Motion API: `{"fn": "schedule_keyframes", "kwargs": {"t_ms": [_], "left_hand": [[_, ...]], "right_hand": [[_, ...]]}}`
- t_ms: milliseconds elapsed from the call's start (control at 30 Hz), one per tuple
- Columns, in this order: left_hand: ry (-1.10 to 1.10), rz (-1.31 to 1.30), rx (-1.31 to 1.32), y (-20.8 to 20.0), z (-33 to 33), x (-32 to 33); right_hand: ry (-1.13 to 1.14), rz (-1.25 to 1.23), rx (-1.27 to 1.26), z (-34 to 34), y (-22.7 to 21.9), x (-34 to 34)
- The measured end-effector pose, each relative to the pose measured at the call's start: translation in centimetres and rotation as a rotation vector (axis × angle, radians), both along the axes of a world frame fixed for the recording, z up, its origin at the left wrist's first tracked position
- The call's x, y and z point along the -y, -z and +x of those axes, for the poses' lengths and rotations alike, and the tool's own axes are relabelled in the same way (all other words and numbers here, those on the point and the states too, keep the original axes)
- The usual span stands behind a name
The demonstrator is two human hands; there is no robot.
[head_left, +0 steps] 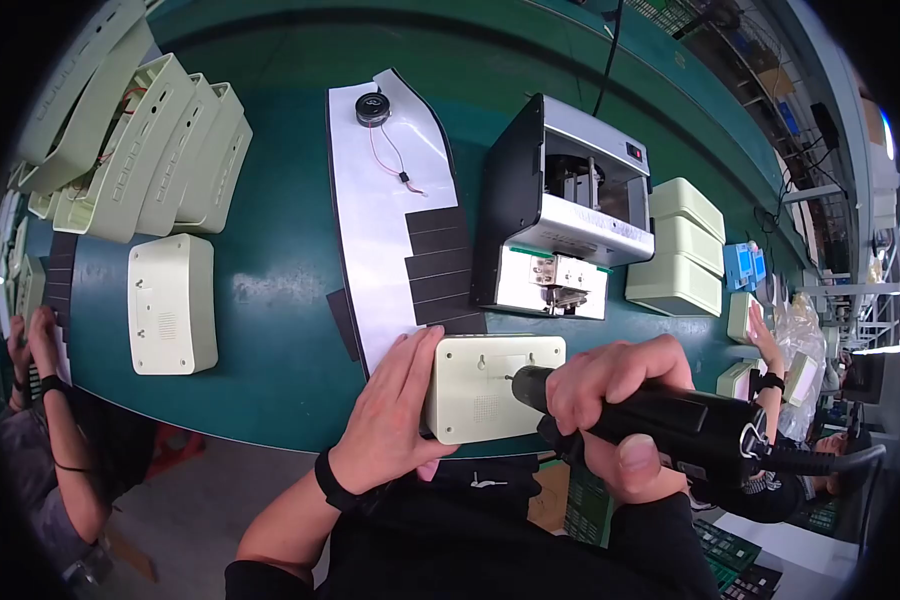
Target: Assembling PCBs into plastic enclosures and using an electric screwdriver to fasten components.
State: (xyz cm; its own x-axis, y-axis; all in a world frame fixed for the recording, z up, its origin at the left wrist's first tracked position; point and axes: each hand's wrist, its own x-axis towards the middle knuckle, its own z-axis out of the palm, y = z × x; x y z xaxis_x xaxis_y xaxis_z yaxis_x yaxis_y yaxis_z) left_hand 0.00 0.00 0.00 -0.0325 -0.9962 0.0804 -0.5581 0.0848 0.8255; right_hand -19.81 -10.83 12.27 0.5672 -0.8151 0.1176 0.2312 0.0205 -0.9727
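A cream plastic case (500,400) lies face down at the bench's front edge, its back with corner holes, keyhole slots and a small perforated patch turned up. My left hand (390,400) grips the case's left end, fingers on its far side and thumb at its near edge. My right hand (620,400) is wrapped round a black corded electric screwdriver (685,425), held nearly level. Its thin bit points left over the middle of the case's back; whether the tip touches is not clear.
Behind the case stands a black and silver screw feeder (600,225). A round speaker (372,108) with wires lies on a white sheet (370,230). Another cream case (170,305) and stacked housings (160,150) are left, more cases (675,255) right. Co-workers' hands (42,340) show at both sides.
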Motion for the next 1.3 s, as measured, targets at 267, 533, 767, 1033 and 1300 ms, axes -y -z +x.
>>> {"fn": "schedule_keyframes", "kwargs": {"t_ms": [267, 533, 767, 1033, 1300], "left_hand": [[-0.006, -0.037, -0.032, -0.1, -0.2, 0.0], [-0.039, -0.064, 0.016, 0.1, -0.7, -0.6], [-0.057, -0.125, 0.027, 0.3, -0.9, -0.2], [-0.053, -0.115, 0.033, 0.2, -0.7, -0.3], [-0.036, -0.15, -0.043, -0.1, -0.6, -0.2]], "right_hand": [[-0.017, -0.092, -0.113, 0.1, 0.4, -0.1], [0.11, -0.266, 0.261, -0.9, -2.6, 3.1], [0.356, -0.418, 0.142, 0.5, -2.6, 6.9], [0.139, -0.319, 0.164, 2.0, -2.7, 3.6], [-0.041, -0.291, 0.156, 5.3, -2.3, 0.6]]}}
